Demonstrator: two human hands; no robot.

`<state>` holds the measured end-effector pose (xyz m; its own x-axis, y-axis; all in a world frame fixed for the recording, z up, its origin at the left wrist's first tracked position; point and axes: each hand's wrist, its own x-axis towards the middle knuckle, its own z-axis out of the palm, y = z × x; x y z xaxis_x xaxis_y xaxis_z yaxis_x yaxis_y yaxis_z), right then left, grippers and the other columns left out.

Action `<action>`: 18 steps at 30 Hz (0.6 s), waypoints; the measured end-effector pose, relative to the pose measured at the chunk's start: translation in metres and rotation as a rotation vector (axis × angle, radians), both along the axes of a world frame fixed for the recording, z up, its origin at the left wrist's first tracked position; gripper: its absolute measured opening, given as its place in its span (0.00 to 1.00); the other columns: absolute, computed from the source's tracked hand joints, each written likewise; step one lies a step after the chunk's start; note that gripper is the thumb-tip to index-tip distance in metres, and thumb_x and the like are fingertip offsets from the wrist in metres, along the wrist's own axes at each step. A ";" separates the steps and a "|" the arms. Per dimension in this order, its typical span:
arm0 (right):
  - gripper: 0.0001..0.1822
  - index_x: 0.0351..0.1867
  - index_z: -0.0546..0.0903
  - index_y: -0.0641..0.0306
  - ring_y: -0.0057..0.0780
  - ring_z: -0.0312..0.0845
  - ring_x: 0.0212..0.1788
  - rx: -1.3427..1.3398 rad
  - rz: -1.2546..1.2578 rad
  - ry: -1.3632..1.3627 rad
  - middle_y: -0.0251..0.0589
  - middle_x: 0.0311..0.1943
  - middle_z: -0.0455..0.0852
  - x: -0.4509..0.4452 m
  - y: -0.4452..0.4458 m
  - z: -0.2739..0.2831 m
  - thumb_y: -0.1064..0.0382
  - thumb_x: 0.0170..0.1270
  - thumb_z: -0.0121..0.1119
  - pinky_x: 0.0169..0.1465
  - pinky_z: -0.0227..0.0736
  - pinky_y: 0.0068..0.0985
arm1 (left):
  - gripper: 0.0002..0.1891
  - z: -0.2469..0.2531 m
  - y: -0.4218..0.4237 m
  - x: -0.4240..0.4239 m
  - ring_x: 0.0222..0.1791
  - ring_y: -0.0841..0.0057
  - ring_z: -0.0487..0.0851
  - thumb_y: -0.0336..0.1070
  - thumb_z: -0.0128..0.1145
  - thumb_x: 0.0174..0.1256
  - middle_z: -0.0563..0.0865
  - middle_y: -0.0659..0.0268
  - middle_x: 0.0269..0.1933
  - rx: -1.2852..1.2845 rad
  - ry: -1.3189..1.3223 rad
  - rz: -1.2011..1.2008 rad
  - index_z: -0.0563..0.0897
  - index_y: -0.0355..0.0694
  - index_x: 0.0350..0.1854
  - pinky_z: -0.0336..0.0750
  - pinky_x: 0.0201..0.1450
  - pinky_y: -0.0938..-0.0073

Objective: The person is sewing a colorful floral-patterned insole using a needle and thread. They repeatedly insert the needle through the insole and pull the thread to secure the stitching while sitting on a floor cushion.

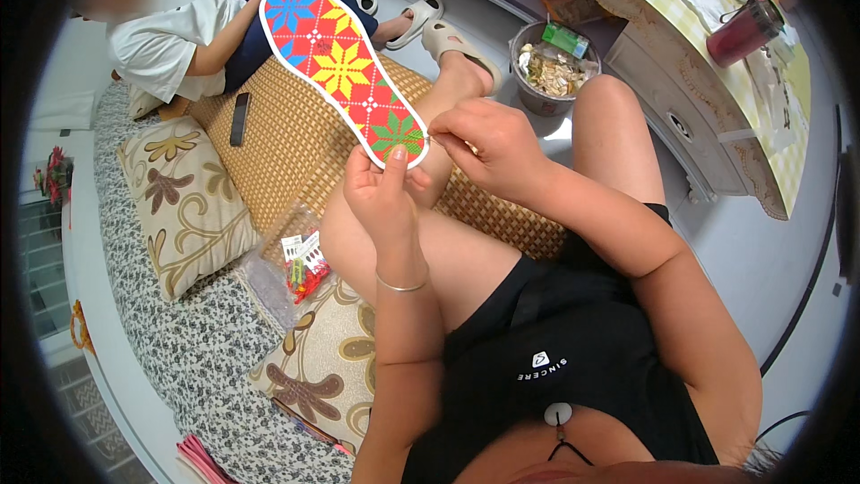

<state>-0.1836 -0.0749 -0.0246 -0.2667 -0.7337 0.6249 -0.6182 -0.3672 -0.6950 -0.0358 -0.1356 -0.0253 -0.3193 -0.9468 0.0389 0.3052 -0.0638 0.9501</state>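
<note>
My left hand [383, 195] grips the heel end of an embroidery shoe insole [341, 69], thumb on top and fingers beneath. The insole has a white rim and a red ground with blue, yellow and green flower-like patterns. Denser green stitching covers part of the heel near my thumb. At the heel's right edge, my right hand [494, 144] pinches something thin, a needle or thread too fine to tell apart. Beside my bent knee lies a clear plastic bag [275, 282] with bright coloured thread skeins [306, 279] and small printed cards.
A black phone [238, 119] lies on the woven mat [289, 107]. Patterned cushions [185, 202] are at left. A person in a white shirt [168, 47] sits nearby. A waste bin [547, 104] stands by the cabinet; a red-filled cup [746, 33] rests on its cloth-covered top.
</note>
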 end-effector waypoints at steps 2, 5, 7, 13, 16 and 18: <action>0.07 0.33 0.81 0.63 0.40 0.78 0.30 0.007 -0.004 0.018 0.42 0.26 0.81 0.002 -0.003 -0.001 0.74 0.53 0.63 0.32 0.72 0.31 | 0.06 0.001 0.001 0.000 0.22 0.80 0.80 0.22 0.55 0.64 0.84 0.58 0.36 0.010 0.005 -0.011 0.75 0.31 0.41 0.75 0.22 0.84; 0.07 0.33 0.81 0.63 0.40 0.78 0.29 0.002 -0.010 0.041 0.42 0.26 0.81 0.003 -0.004 0.000 0.74 0.52 0.63 0.32 0.72 0.31 | 0.06 0.001 0.003 0.000 0.22 0.80 0.80 0.22 0.55 0.64 0.85 0.58 0.37 0.023 0.017 -0.016 0.75 0.30 0.41 0.75 0.22 0.84; 0.07 0.33 0.81 0.63 0.40 0.78 0.29 -0.003 -0.015 0.054 0.42 0.25 0.81 0.002 -0.007 -0.002 0.74 0.51 0.63 0.32 0.72 0.31 | 0.06 0.002 0.003 -0.001 0.22 0.80 0.80 0.22 0.55 0.64 0.85 0.58 0.37 0.026 0.020 -0.009 0.75 0.31 0.41 0.75 0.22 0.84; 0.06 0.32 0.81 0.63 0.41 0.79 0.29 0.003 -0.023 0.067 0.42 0.25 0.80 0.002 -0.006 0.001 0.74 0.51 0.63 0.31 0.72 0.32 | 0.06 0.002 0.004 0.001 0.22 0.80 0.80 0.22 0.55 0.64 0.85 0.58 0.37 -0.009 0.025 -0.012 0.75 0.31 0.42 0.76 0.22 0.84; 0.06 0.32 0.81 0.63 0.41 0.79 0.29 -0.006 -0.020 0.058 0.42 0.25 0.80 0.004 -0.006 0.001 0.73 0.51 0.62 0.31 0.72 0.32 | 0.06 0.002 0.003 0.003 0.22 0.80 0.80 0.22 0.55 0.64 0.85 0.58 0.37 -0.011 0.023 -0.020 0.75 0.31 0.41 0.76 0.22 0.84; 0.06 0.32 0.81 0.62 0.41 0.79 0.28 -0.006 -0.019 0.057 0.42 0.25 0.80 0.004 -0.005 0.002 0.74 0.51 0.62 0.31 0.72 0.32 | 0.06 0.002 0.004 0.002 0.22 0.80 0.80 0.22 0.55 0.64 0.85 0.58 0.36 -0.005 0.023 -0.018 0.75 0.31 0.41 0.76 0.22 0.84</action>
<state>-0.1794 -0.0803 -0.0223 -0.2444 -0.7250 0.6440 -0.6637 -0.3591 -0.6562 -0.0337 -0.1318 -0.0234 -0.3356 -0.9406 0.0514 0.3254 -0.0646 0.9434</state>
